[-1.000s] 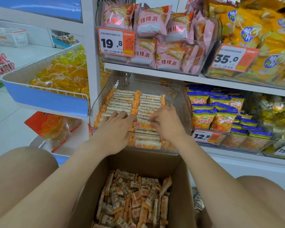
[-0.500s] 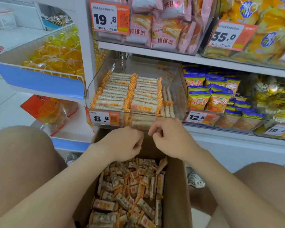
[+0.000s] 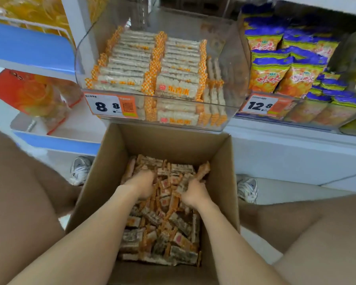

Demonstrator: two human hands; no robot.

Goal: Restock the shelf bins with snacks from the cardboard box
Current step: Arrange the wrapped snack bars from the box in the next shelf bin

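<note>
An open cardboard box (image 3: 103, 177) stands on the floor between my knees, holding several orange-and-white wrapped snack bars (image 3: 162, 227) in a loose heap. Both hands are down inside it. My left hand (image 3: 141, 187) lies on the heap with its fingers dug among the bars. My right hand (image 3: 193, 193) curls round a bar (image 3: 182, 185) at the far right of the heap. Above the box, the clear shelf bin (image 3: 237, 79) holds neat rows of the same bars, with a price tag reading 8.8 (image 3: 109, 105).
Right of the bin, blue-and-yellow snack bags (image 3: 275, 66) fill a neighbouring bin tagged 12.8 (image 3: 261, 105). A blue-edged wire basket (image 3: 29, 46) juts out at left, an orange packet (image 3: 31, 93) below it. My shoes (image 3: 80, 169) (image 3: 247, 188) flank the box.
Both hands came away from the bin's front edge and dropped into the box. My view tilted down, so the upper shelves have left the frame.
</note>
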